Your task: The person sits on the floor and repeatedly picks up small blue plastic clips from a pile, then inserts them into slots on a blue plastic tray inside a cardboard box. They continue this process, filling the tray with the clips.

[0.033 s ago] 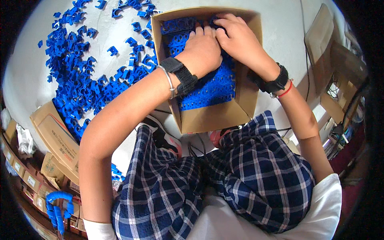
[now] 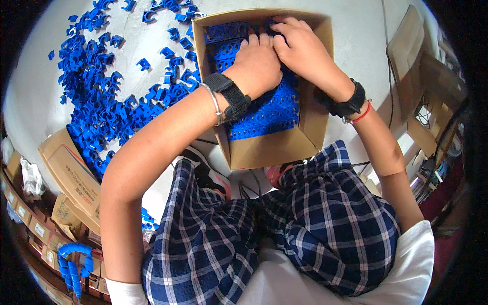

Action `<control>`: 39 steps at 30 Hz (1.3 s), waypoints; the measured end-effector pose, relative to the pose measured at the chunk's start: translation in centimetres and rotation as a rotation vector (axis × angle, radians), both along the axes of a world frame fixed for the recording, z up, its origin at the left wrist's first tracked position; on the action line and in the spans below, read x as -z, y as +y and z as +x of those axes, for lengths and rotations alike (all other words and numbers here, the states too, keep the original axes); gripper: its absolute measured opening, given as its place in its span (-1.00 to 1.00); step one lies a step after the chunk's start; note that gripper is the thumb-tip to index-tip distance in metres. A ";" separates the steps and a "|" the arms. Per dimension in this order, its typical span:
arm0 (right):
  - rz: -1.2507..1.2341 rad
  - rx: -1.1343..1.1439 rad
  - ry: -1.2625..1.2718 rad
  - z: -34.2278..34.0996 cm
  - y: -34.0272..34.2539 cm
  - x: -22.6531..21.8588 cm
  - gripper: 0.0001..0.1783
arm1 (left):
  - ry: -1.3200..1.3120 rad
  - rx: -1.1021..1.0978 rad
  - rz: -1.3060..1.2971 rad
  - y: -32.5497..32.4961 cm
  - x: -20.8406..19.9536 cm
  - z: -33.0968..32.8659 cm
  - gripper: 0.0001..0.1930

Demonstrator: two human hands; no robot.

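Note:
An open cardboard box (image 2: pixel 267 152) stands in front of me, with rows of blue plastic pipe clips (image 2: pixel 264 114) packed inside. My left hand (image 2: pixel 256 63) reaches in from the left, palm down, its fingers stretched over the clips toward the far wall. Beside it, my right hand (image 2: pixel 304 53) bends its fingers around a blue pipe clip at the far end of the box. The hand partly covers that clip. My right thumb lies close to the left fingers. Both wrists wear black bands.
Loose blue clips (image 2: pixel 86 66) are heaped across the pale floor to the left. A cardboard carton (image 2: pixel 71 173) lies beyond my left arm, near shelves of boxes. A chain of blue clips (image 2: pixel 73 264) sits at lower left. A wooden board (image 2: pixel 406 51) leans at the right.

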State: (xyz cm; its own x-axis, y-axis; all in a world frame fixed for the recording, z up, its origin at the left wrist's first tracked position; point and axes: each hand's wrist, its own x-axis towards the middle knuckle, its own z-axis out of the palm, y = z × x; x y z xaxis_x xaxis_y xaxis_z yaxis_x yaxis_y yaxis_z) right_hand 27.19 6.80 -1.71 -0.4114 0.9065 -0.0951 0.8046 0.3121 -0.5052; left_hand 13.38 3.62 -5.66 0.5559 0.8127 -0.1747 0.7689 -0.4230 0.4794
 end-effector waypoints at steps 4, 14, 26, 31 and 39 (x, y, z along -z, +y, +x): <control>0.077 -0.130 -0.004 -1.0 0.1 0.7 -0.68 | 0.002 0.028 -0.017 -0.2 0.8 -0.3 -0.61; 0.057 -0.037 0.022 -2.1 -0.2 0.9 -0.71 | -0.030 0.006 -0.013 -0.7 0.7 -0.8 -0.59; 0.038 0.027 -0.062 -2.5 -0.7 0.8 -0.73 | 0.055 -0.019 -0.033 -1.1 -1.4 -0.7 -0.50; 0.025 0.014 -0.055 -2.5 -0.7 0.8 -0.74 | 0.054 -0.006 -0.076 -1.0 -1.3 -0.7 -0.51; 0.001 0.030 -0.066 -2.5 -0.5 1.0 -0.69 | 0.067 0.039 -0.096 -0.9 -0.7 -0.6 -0.47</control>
State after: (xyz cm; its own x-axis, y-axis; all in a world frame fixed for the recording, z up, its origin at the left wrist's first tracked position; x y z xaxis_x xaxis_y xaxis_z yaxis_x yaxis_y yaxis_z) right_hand 24.70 6.31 -2.76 -0.3770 0.9183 -0.1203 0.8452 0.2880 -0.4502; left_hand 12.77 2.71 -5.00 0.5710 0.7684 -0.2889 0.7846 -0.4074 0.4673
